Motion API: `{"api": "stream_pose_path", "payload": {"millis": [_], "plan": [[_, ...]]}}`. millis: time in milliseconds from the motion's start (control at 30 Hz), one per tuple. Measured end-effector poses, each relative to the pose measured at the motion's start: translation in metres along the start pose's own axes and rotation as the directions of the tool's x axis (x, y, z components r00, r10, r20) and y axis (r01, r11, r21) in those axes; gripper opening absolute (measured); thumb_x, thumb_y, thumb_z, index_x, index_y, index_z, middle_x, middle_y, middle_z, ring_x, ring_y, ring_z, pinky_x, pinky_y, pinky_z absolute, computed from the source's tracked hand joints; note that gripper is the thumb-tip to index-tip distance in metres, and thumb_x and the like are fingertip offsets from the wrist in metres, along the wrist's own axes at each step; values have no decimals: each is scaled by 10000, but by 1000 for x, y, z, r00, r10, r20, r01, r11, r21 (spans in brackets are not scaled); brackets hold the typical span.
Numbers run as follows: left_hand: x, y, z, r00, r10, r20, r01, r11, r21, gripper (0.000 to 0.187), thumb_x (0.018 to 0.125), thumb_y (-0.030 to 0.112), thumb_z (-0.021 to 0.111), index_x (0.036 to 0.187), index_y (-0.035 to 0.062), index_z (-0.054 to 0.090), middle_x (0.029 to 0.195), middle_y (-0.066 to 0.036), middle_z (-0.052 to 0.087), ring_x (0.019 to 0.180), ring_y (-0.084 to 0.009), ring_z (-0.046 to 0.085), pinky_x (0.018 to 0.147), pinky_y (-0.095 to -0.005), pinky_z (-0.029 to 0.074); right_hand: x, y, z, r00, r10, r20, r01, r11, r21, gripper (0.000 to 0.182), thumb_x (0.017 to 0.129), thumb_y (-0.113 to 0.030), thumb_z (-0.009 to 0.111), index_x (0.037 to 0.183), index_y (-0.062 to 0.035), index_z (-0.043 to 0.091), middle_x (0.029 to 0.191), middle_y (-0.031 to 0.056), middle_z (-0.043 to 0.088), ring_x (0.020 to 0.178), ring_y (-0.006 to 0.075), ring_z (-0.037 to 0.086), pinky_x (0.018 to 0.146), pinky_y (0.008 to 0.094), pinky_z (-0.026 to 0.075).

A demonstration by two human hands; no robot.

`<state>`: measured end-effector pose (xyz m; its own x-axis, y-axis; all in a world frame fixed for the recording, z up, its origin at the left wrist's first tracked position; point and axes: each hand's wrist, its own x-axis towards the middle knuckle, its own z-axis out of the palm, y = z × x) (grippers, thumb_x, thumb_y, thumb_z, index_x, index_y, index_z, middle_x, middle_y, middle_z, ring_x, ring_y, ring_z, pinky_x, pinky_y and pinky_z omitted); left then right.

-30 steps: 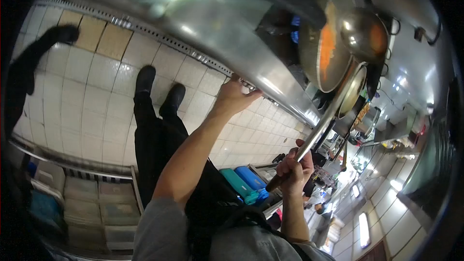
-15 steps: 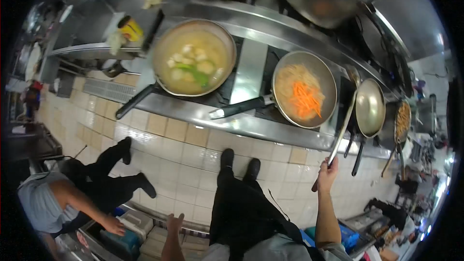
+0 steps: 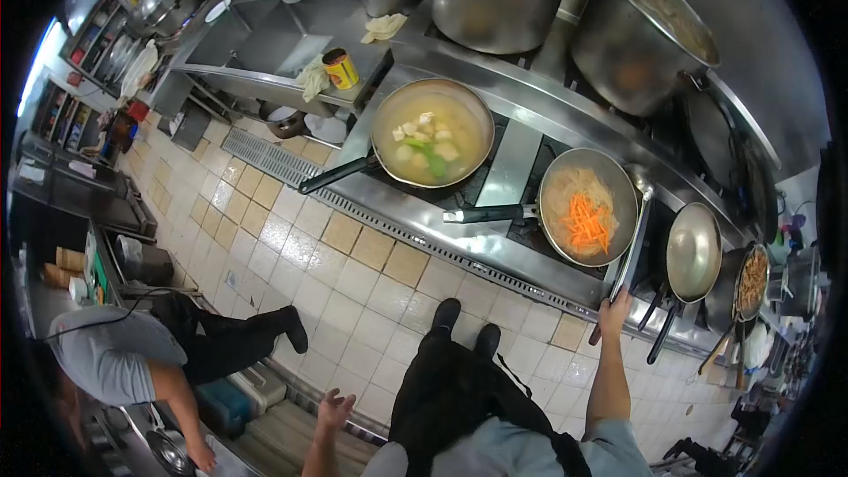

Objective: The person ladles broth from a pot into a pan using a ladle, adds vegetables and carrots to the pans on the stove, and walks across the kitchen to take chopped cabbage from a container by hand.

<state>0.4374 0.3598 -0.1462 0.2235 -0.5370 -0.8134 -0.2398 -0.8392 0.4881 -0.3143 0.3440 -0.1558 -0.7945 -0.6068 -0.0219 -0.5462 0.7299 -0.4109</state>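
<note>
My right hand (image 3: 613,311) grips the long handle of a metal ladle (image 3: 632,247) at the stove's front edge. The ladle's bowl lies beyond, just right of a grey frying pan (image 3: 625,203). In that pan, orange carrot strips (image 3: 590,225) lie on pale noodle-like strands (image 3: 572,184). My left hand (image 3: 334,408) hangs low at my left, palm up, fingers apart and holding nothing. Farther left on the stove, another pan (image 3: 484,128) holds yellowish broth with white cubes, round pale pieces and something green.
Two large pots (image 3: 499,0) stand behind. An empty pan (image 3: 693,252) and a pan of brown food (image 3: 751,283) are at right. A yellow can (image 3: 340,69) sits by the sink (image 3: 265,40). A co-worker (image 3: 124,349) stands at left on the tiled floor (image 3: 353,300).
My view has tilted up and turned, showing more of the sink and pots. My right hand with the ladle is closer to the stove edge. The co-worker's hand has moved lower.
</note>
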Motion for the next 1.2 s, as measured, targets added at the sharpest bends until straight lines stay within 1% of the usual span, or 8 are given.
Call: {"api": "stream_pose_path", "payload": {"millis": [367,533,600,667,767,900,1067,1200], "plan": [[-110,-140,29,976,86,-200,-117,982,-145,829,816,270,839,1396,-130,403,1257,-261,604,995,-262,654,756,-366,557,-49,-28,-32,914,-293,-279,377,869,320,634,864,-58,639,1444,12,393,1496,264,344,1397,415,346,1144,444,311],[-261,-141,51,944,61,-323,25,966,256,564,844,251,714,1295,-55,569,1229,-236,657,1163,-307,638,1001,-372,500,-127,-38,-4,840,-527,-128,463,574,675,442,925,48,503,1367,24,507,1446,210,453,1298,316,500,1048,382,434],[-301,-151,59,830,105,-547,-62,993,97,465,879,106,637,1309,-53,561,1255,-254,640,1221,-317,610,1018,-390,494,-152,-21,48,817,-529,229,127,553,824,382,1007,-45,482,1380,35,489,1368,185,538,1053,230,636,871,321,520],[-327,-149,61,681,102,-725,-165,986,-17,384,907,124,641,1260,-23,599,961,-151,740,897,-234,715,800,-341,555,-147,23,114,533,-643,550,-6,647,762,430,1003,-80,525,1417,18,457,1363,156,548,819,188,645,722,301,524],[-335,-162,45,660,57,-749,-217,969,-118,343,941,141,622,1242,-25,611,893,-125,739,840,-219,709,775,-324,551,-193,-27,83,408,-728,550,99,635,766,458,1006,-112,533,1442,-9,435,1277,128,603,669,152,593,626,292,498],[-351,-147,29,476,194,-858,-291,955,54,238,960,119,603,1156,5,673,941,-181,726,883,-253,708,799,-361,545,-206,-89,34,319,-688,651,142,714,685,432,1007,-114,539,1423,-25,467,1190,114,642,699,139,602,635,285,502],[-402,-144,-47,87,208,-974,-494,858,139,218,957,103,623,1144,12,691,1017,-174,728,935,-240,710,839,-337,540,-249,-167,-59,222,-596,772,603,706,371,557,1023,-390,504,1443,-28,459,1468,233,467,1372,390,418,1122,438,351],[-465,-173,-145,-201,113,-973,-532,822,205,220,943,36,634,1152,-15,682,1018,-149,736,942,-186,708,824,-284,542,-270,-195,25,100,-697,710,603,610,514,439,984,-207,536,1367,6,501,1280,179,565,1110,274,536,947,369,443]]}}
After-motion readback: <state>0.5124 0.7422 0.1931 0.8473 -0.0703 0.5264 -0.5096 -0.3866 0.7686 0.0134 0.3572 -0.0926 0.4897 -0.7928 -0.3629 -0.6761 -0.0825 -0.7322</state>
